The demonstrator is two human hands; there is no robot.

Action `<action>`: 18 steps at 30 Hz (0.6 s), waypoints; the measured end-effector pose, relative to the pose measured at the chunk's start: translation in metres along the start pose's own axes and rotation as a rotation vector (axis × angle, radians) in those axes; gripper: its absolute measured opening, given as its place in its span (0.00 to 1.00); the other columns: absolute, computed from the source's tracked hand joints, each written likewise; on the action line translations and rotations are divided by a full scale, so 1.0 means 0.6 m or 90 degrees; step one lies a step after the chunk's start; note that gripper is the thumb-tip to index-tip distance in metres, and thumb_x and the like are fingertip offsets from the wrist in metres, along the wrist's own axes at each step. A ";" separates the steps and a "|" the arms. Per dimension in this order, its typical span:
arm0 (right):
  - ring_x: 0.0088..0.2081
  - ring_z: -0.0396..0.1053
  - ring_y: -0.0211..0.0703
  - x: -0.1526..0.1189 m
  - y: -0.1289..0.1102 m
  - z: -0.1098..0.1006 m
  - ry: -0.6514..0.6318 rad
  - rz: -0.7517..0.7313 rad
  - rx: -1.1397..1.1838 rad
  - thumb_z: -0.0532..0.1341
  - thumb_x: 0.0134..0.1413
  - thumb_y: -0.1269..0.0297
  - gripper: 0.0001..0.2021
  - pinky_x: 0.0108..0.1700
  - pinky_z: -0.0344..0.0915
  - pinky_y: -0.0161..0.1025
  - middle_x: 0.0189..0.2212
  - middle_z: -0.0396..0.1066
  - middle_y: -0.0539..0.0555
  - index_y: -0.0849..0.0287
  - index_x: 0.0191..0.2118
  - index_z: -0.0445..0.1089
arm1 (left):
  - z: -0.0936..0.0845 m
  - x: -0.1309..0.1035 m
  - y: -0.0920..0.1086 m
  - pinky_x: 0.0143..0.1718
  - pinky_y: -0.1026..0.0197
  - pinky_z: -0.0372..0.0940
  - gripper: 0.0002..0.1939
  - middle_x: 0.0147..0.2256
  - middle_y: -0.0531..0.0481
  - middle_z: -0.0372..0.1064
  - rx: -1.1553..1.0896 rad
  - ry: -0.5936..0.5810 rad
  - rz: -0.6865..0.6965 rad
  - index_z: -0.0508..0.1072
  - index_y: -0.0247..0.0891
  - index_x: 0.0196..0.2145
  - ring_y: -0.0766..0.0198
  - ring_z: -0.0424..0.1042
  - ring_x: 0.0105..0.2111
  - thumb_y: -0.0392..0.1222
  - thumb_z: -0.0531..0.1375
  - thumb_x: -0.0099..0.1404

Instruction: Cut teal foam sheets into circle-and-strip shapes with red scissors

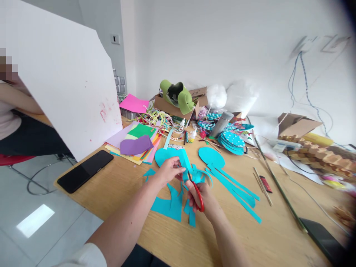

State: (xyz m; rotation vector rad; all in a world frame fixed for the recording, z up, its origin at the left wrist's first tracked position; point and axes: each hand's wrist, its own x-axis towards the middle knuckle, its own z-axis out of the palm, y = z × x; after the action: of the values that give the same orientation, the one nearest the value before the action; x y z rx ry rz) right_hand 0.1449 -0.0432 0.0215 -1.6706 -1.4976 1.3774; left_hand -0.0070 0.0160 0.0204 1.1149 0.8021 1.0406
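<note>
My left hand (pixel 170 170) pinches a strip of turquoise paper (pixel 184 160) above the table. My right hand (pixel 200 194) is wrapped round the red handles of a pair of scissors (pixel 199 198), whose blades meet the paper strip close to my left fingers. Turquoise offcuts (pixel 169 207) lie on the table under both hands, with curled scraps beside the scissors. A rounded turquoise paper piece (pixel 162 155) lies partly behind my left hand. To the right rests a turquoise paper disc (pixel 211 156) with long strips (pixel 236 191) reaching toward the front right.
A black phone (pixel 86 170) lies at the table's left edge, near stacked coloured paper (pixel 136 144). Farther back are a cardboard box (pixel 169 105), a metal flask (pixel 221 124) and dotted blue discs (pixel 231 141). A red cutter (pixel 266 184) and a long stick (pixel 275 178) lie right. A white board (pixel 63 74) screens another person.
</note>
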 end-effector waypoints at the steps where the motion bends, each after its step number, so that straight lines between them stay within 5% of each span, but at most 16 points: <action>1: 0.10 0.62 0.35 0.000 0.001 0.000 -0.001 -0.010 -0.001 0.59 0.49 0.41 0.26 0.11 0.53 0.29 0.10 0.66 0.52 0.59 0.16 0.63 | 0.000 0.000 0.000 0.23 0.64 0.64 0.21 0.26 0.54 0.66 0.004 -0.002 -0.001 0.65 0.36 0.29 0.68 0.66 0.23 0.49 0.69 0.45; 18: 0.09 0.60 0.34 0.002 0.002 -0.003 0.011 0.008 -0.006 0.61 0.48 0.42 0.26 0.10 0.52 0.29 0.09 0.65 0.52 0.59 0.14 0.63 | -0.002 0.003 -0.006 0.25 0.66 0.64 0.19 0.27 0.52 0.69 -0.027 0.017 -0.006 0.69 0.35 0.31 0.68 0.68 0.26 0.48 0.69 0.46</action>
State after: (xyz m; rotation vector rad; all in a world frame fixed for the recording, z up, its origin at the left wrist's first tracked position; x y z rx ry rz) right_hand 0.1470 -0.0421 0.0208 -1.6963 -1.4893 1.3616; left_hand -0.0067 0.0181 0.0167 1.0624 0.8032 1.0620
